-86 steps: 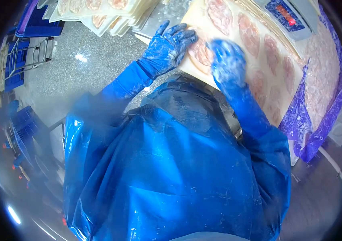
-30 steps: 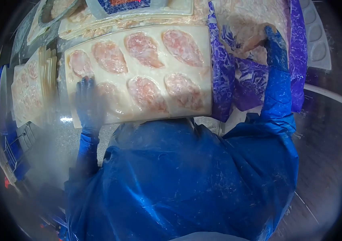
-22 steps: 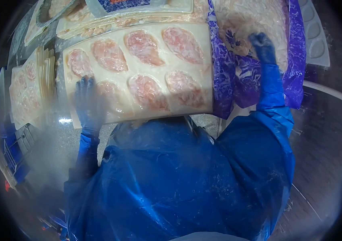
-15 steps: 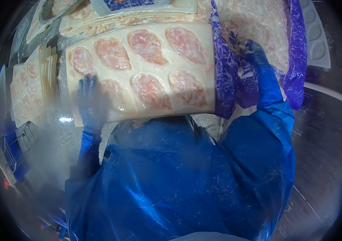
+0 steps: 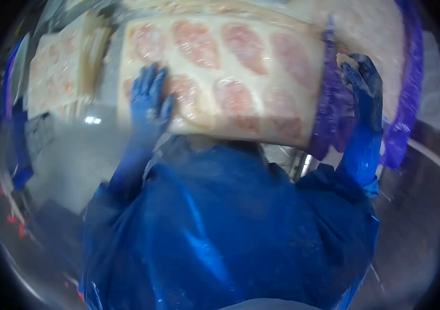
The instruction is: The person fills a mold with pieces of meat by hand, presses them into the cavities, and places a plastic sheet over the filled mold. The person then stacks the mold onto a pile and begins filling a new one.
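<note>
A cream-coloured mould tray (image 5: 207,82) lies in front of me, its drop-shaped hollows filled with pinkish ground meat (image 5: 240,47). My left hand (image 5: 150,101), in a blue glove, lies flat over the tray's left part with fingers stretched out, covering part of a lower hollow. To the right, my gloved right hand (image 5: 363,77) is closed on a small pale lump of ground meat (image 5: 346,61), above the near side of a large pale meat mass (image 5: 372,28) lined with purple plastic (image 5: 412,103). The picture is blurred by motion.
At the left stands a stack of similar filled trays (image 5: 55,72) on edge or tilted. A white tray with hollows (image 5: 430,88) is at the far right. More purple liner (image 5: 328,93) hangs between the mould tray and the meat mass.
The view has shifted, so the tray appears farther up and right. My right hand has come out of the meat mass with a lump. My left hand stays on the tray's left part, its thumb now spread.
</note>
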A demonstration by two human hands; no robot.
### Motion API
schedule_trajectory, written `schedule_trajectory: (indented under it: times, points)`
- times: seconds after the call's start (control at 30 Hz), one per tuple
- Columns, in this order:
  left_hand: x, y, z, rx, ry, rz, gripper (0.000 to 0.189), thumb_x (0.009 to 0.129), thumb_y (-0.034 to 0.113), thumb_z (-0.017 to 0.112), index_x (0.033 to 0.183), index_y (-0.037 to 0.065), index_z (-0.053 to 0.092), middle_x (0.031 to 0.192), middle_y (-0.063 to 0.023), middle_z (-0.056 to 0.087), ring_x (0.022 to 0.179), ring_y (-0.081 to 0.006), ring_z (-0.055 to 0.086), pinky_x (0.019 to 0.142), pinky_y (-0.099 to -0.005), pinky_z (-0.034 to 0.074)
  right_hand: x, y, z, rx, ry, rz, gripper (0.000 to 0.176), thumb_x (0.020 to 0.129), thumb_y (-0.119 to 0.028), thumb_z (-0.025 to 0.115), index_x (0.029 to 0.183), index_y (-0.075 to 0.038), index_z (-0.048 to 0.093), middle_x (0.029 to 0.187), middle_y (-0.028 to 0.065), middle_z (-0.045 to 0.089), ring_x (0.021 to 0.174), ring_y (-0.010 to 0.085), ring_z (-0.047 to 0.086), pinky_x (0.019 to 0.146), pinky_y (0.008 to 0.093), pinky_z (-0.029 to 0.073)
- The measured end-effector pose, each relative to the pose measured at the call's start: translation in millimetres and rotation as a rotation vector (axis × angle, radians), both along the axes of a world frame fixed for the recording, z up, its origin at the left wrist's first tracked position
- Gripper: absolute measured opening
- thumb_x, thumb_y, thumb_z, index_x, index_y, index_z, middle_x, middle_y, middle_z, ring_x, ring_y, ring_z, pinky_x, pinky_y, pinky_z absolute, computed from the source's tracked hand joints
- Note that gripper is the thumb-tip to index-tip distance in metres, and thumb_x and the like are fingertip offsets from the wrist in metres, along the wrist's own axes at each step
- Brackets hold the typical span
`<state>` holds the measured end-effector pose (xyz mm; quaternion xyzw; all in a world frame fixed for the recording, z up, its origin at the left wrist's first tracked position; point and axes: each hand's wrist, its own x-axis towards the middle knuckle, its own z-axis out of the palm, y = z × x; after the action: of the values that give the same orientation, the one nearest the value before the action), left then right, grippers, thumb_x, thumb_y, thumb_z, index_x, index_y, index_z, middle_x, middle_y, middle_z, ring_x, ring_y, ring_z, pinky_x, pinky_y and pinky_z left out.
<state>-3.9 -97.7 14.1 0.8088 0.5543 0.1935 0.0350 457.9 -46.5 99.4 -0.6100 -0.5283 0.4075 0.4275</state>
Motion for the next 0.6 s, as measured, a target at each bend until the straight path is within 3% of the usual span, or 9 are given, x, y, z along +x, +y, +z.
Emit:
schedule_trajectory:
  times: [0.03, 0.1, 0.17, 0.23, 0.27, 0.33, 0.37, 0.43, 0.6]
  points:
    - [0.4, -0.9, 2.8, -0.019, 0.005, 0.019, 0.058, 0.091, 0.027, 0.064, 0.144, 0.007, 0.05, 0.149, -0.0206, 0.046, 0.138, -0.041, 0.041, 0.116, -0.0539, 0.027, -39.0, -6.7, -5.4, 0.146, 0.071, 0.059, 0.03, 0.089, -0.004, 0.067, 0.119, -0.002, 0.062, 0.11, 0.0053, 0.067, 0.1, 0.0175, 0.064, 0.086, 0.0275, 0.051]
    - [-2.3, -0.4, 0.7, -0.03, -0.118, 0.011, 0.058, 0.091, 0.025, 0.064, 0.144, 0.006, 0.049, 0.148, -0.0201, 0.047, 0.138, -0.0414, 0.041, 0.115, -0.0495, 0.03, -141.1, -26.7, 15.5, 0.313, -0.523, 0.14, 0.037, 0.087, -0.005, 0.069, 0.123, -0.002, 0.06, 0.114, 0.0062, 0.067, 0.102, 0.0203, 0.064, 0.091, 0.0296, 0.051]
    - [-6.0, -1.7, -2.0, -0.026, -0.203, 0.017, 0.06, 0.092, 0.021, 0.062, 0.147, 0.008, 0.045, 0.151, -0.0171, 0.044, 0.142, -0.0378, 0.038, 0.118, -0.0483, 0.027, -192.5, -45.8, -43.4, 0.389, -0.827, 0.51, 0.048, 0.086, -0.011, 0.07, 0.133, -0.006, 0.056, 0.13, 0.0105, 0.062, 0.118, 0.0261, 0.059, 0.104, 0.0369, 0.046]
    - [-11.2, -7.8, -5.2, -0.02, -0.25, 0.012, 0.06, 0.093, 0.019, 0.061, 0.149, 0.009, 0.043, 0.154, -0.0139, 0.042, 0.145, -0.0342, 0.035, 0.12, -0.0475, 0.024, -221.9, -81.7, -72.3, 0.326, -0.71, 0.711, 0.049, 0.094, -0.022, 0.057, 0.141, -0.01, 0.053, 0.144, 0.0142, 0.05, 0.138, 0.0314, 0.042, 0.117, 0.0469, 0.03]
    - [-14.5, -11.2, -4.7, -0.003, -0.253, -0.042, 0.062, 0.093, 0.019, 0.06, 0.151, 0.011, 0.04, 0.155, -0.0133, 0.041, 0.146, -0.0334, 0.033, 0.121, -0.048, 0.02, -224.4, -98.7, -78.8, 0.327, -0.714, 0.712, 0.049, 0.094, -0.022, 0.057, 0.141, -0.01, 0.053, 0.144, 0.0142, 0.05, 0.138, 0.0314, 0.042, 0.117, 0.0469, 0.03]
    - [-16.1, -21.2, -7.1, 0.013, -0.26, -0.087, 0.064, 0.094, 0.02, 0.059, 0.153, 0.012, 0.037, 0.156, -0.0126, 0.04, 0.147, -0.0326, 0.031, 0.123, -0.0486, 0.017, -220.3, -124.4, -85.6, 0.225, -0.766, 0.756, 0.055, 0.091, -0.023, 0.062, 0.145, -0.014, 0.05, 0.154, 0.0155, 0.04, 0.145, 0.034, 0.033, 0.121, 0.0498, 0.02]
    - [-12.7, -31.0, -10.0, -0.083, -0.216, -0.205, 0.064, 0.095, 0.021, 0.057, 0.154, 0.013, 0.035, 0.157, -0.012, 0.038, 0.149, -0.0318, 0.029, 0.123, -0.0491, 0.014, -213.1, -125.3, -81.7, 0.231, -0.662, 0.736, 0.055, 0.092, -0.023, 0.06, 0.145, -0.013, 0.049, 0.153, 0.0158, 0.042, 0.145, 0.0349, 0.032, 0.121, 0.0515, 0.018]
    - [4.4, -45.8, -0.3, -0.287, -0.06, -0.381, 0.064, 0.097, 0.024, 0.052, 0.156, 0.015, 0.03, 0.162, -0.01, 0.029, 0.152, -0.0287, 0.022, 0.124, -0.051, 0.006, -218.6, -126.4, -77.4, 0.263, -0.696, 0.666, 0.056, 0.091, -0.022, 0.061, 0.145, -0.012, 0.049, 0.152, 0.0157, 0.043, 0.145, 0.0348, 0.032, 0.122, 0.0515, 0.018]
    - [-14.4, -52.3, 11.3, -0.371, 0.075, -0.414, 0.067, 0.096, 0.027, 0.051, 0.157, 0.013, 0.029, 0.163, -0.0092, 0.026, 0.153, -0.0277, 0.017, 0.124, -0.0524, 0.004, -229.9, -138.8, -77.5, 0.263, -0.858, 0.679, 0.049, 0.094, -0.026, 0.06, 0.139, -0.009, 0.053, 0.148, 0.0156, 0.046, 0.143, 0.0355, 0.035, 0.119, 0.0529, 0.023]
